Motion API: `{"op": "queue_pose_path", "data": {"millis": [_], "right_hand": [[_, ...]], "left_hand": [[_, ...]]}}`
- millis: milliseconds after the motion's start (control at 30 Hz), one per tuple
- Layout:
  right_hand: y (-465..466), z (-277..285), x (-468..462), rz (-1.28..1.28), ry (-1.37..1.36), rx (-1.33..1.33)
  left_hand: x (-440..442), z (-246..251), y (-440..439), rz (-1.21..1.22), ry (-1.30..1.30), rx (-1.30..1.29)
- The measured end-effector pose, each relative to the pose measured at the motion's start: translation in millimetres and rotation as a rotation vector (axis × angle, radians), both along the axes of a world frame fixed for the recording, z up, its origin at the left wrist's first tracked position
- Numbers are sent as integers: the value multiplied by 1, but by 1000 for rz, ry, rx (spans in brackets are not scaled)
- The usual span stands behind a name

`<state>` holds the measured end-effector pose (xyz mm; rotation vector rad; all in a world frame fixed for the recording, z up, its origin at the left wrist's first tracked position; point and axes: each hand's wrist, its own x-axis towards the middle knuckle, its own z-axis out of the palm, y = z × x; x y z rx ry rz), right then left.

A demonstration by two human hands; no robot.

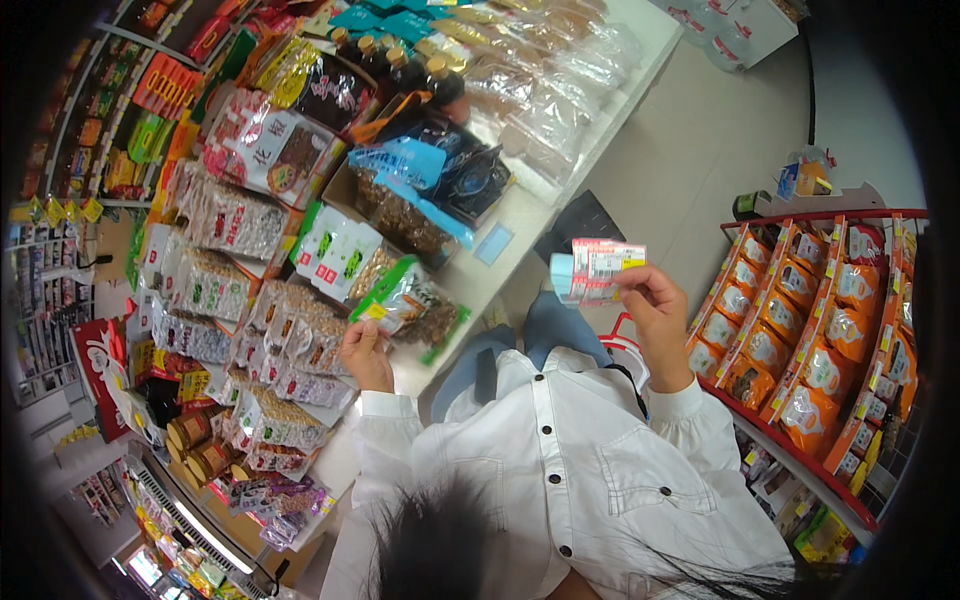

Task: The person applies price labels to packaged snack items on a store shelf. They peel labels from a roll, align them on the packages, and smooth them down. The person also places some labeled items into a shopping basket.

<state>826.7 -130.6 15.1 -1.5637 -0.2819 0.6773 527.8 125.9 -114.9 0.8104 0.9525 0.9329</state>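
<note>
My left hand (367, 356) has its thumb at the lower left corner of a green-edged clear plastic bag of dark dried food (424, 315). A small yellow sticker (373, 310) is on the bag just above the thumb. The bag lies tilted at the edge of the white display table (517, 217). Between thumb and fingers, my right hand (656, 315) holds printed price labels (600, 266) on pale blue backing, raised over the floor to the right of the table.
Beside the bag are white-and-green packets (337, 247) and blue bags of dried goods (409, 195). Vacuum-packed bags of nuts or beans (292, 330) fill the left side. A red-edged rack of orange packets (814, 337) stands at right. A dark flat object (585, 221) lies beyond the labels.
</note>
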Motion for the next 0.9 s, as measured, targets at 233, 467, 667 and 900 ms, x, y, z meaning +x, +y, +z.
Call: {"op": "queue_pose_path", "data": {"millis": [233,467,667,900], "right_hand": [[-16,-3,29,-10,80,77],[3,2,60,180,113,99],[35,2,65,360,96,98],[87,5,18,497,74,158]], "left_hand": [[-22,-26,2,204,282,16],[-6,-21,-2,333,262,-204],[-13,-48,-3,336,169,-171],[5,0,-9,315,227,-158]]}}
